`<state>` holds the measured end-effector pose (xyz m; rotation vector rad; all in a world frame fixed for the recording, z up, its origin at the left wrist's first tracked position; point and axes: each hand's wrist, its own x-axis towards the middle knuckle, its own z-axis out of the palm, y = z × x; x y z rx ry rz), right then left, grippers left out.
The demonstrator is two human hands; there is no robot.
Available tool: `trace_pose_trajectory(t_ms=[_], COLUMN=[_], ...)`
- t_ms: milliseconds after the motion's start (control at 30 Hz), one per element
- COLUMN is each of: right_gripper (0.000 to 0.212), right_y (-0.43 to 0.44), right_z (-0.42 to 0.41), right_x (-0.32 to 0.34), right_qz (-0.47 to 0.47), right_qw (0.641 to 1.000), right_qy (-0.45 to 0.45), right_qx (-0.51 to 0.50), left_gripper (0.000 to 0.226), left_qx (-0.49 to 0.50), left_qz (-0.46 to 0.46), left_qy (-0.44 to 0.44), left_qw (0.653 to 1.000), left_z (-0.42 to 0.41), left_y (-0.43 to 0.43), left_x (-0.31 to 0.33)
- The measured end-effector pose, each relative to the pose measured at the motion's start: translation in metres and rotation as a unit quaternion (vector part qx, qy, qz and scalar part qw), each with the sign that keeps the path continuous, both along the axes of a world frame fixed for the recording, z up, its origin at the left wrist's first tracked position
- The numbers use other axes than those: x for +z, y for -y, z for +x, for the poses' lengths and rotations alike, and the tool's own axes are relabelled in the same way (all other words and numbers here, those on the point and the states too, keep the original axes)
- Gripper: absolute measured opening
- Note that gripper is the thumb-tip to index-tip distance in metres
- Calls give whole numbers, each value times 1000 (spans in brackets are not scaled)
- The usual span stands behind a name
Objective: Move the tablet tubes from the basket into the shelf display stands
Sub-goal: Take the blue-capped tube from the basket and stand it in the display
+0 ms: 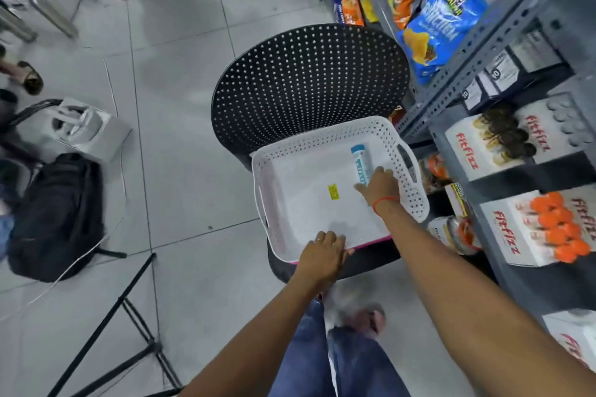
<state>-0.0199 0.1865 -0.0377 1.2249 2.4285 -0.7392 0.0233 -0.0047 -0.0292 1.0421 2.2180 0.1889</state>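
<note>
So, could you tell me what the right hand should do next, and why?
Probably close the right hand around the blue tube and lift it out: the fingers already rest on its near end, it looks like the only tube in the basket, and the left hand is on the rim.
</note>
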Motion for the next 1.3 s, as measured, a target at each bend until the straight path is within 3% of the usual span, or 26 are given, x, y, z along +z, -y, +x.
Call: trace_pose_trajectory(t_ms=[167,400,667,867,1033,1167,1300], right_gripper=[59,51,40,41,52,49,46], right_y=[-11,-17,-19,-37,-68,-105,-135], right_z=[-32,-50,-27,18,74,133,207], right_x=[-7,-18,6,73,153,223,282], right_qz=[30,56,60,22,67,149,240], right_qw=[999,989,986,964,937,918,893], right_qy=[-39,-28,-113,-265,-342,-362,-355], right_qx=[19,137,110,8,-33,-58,-140], left_gripper=[42,42,42,46,42,42,34], left_qx=[4,6,21,24,-8,-52,-116], left_qz=[11,8,8,-24,-15,34,150], left_qy=[-11,-15,-17,-4,-37,-98,-124], left_qw=[1000,1000,1000,999,999,993,974], left_z=[0,1,4,2,1,10,42], left_y=[-1,-2,0,-5,-37,-96,-179], left_x=[-4,-2,-3,7,15,36,75])
